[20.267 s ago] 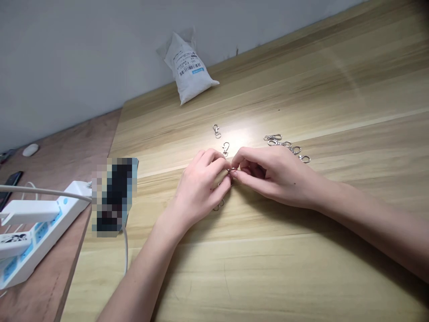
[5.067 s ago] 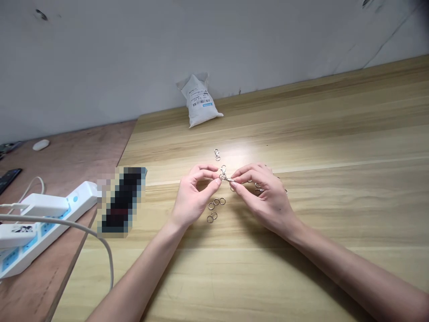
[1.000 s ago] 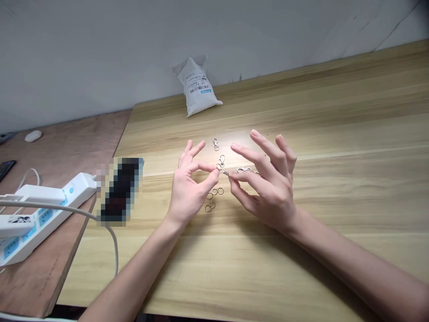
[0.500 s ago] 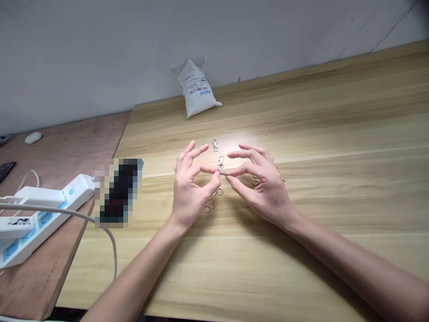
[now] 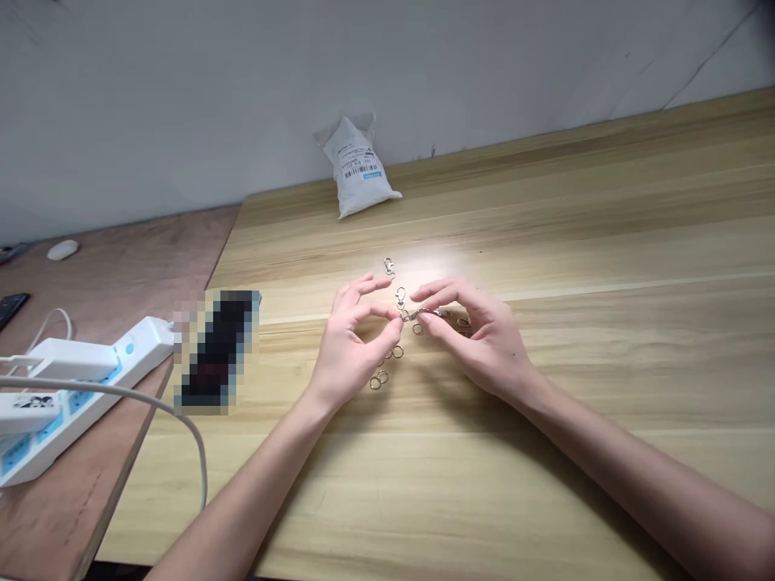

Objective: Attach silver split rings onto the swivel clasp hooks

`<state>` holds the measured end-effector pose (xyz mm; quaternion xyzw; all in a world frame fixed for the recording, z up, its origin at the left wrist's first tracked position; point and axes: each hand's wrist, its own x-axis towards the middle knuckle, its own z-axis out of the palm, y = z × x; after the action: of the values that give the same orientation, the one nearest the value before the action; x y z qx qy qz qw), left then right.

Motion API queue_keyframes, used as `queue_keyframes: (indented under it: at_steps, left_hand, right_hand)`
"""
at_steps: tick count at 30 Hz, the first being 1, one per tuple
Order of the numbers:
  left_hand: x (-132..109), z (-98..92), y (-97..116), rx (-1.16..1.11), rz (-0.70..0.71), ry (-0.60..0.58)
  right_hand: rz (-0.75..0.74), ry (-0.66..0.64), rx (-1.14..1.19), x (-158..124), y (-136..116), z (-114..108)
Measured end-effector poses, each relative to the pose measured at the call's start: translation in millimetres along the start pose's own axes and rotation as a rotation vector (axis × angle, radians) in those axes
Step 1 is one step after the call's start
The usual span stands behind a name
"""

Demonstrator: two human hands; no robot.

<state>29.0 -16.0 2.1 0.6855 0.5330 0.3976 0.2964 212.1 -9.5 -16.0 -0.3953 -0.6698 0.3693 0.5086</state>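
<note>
My left hand pinches a small metal ring between thumb and index finger, its other fingers raised. My right hand is closed, thumb and index finger on a shiny metal swivel clasp that meets the ring; whether the two are linked is too small to tell. Just beyond the fingertips lies one swivel clasp, with another clasp farther back. Several loose rings lie below my left hand, and a single ring lies under the pinch. More metal pieces are partly hidden by my right hand.
A white plastic package leans near the wall at the table's back. Left of my hands lies a pixelated dark object. A white power strip with plugs and a cable occupies the brown table.
My right hand has shifted its grip, and a clasp now shows between its fingers. The ring below the pinch has come into view. The whole view has shifted slightly.
</note>
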Motion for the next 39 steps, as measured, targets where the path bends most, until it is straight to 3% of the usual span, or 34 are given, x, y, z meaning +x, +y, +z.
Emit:
queue_keyframes:
  at_steps: [3, 6, 9, 15, 18, 22, 25, 34, 39]
  left_hand:
    - [-1.3, 2.2, 1.5, -0.111, -0.062, -0.048]
    - [-2.6, 2.4, 3.0, -0.176, -0.085, -0.058]
    - [-3.2, 2.3, 3.3, -0.211, -0.102, -0.055]
    - [-4.4, 4.1, 2.7, -0.192, -0.113, -0.073]
    - [-3.1, 1.1, 2.1, 0.017, 0.065, -0.042]
    - [1.9, -5.2, -2.3, 0.345, 0.517, 0.022]
    - [4.4, -7.9, -6.6, 0.483, 0.727, 0.063]
    - [3.7, -17.1, -4.7, 0.717, 0.913, 0.041]
    - [3.4, -15.8, -2.3, 0.775, 0.995, 0.1]
  right_hand:
    - [0.102, 0.016, 0.104, -1.4, -2.9, 0.6]
    - [0.114, 0.053, 0.094, -2.8, -6.8, 2.2]
    - [0.126, 0.006, 0.109, -3.3, -8.9, 4.2]
    - [0.306, -0.006, 0.356, 1.7, -5.7, 4.1]
    - [0.389, -0.028, 0.451, 5.1, -5.6, 1.9]
    - [0.478, -0.084, 0.483, 7.3, -7.6, -0.6]
    - [0.512, -0.108, 0.474, 7.9, -8.3, -1.9]
    - [0.586, -0.242, 0.435, 14.0, -9.4, -10.0]
    - [0.618, -0.271, 0.42, 13.8, -9.2, -9.9]
